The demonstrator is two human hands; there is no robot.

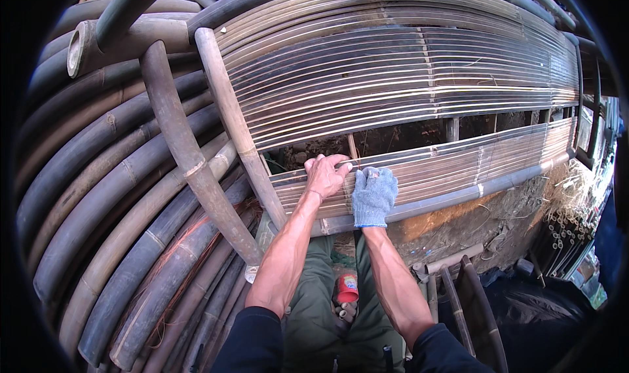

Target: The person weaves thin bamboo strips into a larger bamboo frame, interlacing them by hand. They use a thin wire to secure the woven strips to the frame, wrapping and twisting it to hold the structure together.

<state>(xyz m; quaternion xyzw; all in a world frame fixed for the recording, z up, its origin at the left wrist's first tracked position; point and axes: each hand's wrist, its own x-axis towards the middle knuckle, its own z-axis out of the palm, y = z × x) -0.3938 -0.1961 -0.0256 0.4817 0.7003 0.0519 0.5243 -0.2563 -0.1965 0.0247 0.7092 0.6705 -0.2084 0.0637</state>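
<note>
We see a panel of split bamboo slats [458, 167] running across the middle of the frame, pale grey-brown strips laid edge to edge and lashed to upright poles, with a dark gap above the lower band. Our bare left hand [325, 175] curls over the top slat near the centre, fingers closed on its edge. Our right hand [373, 195], in a grey-blue knitted glove, lies flat on the slats just beside it, gripping nothing. Thick round bamboo poles [118, 196] fill the left. A small red can [347, 288] sits at lower centre.
</note>
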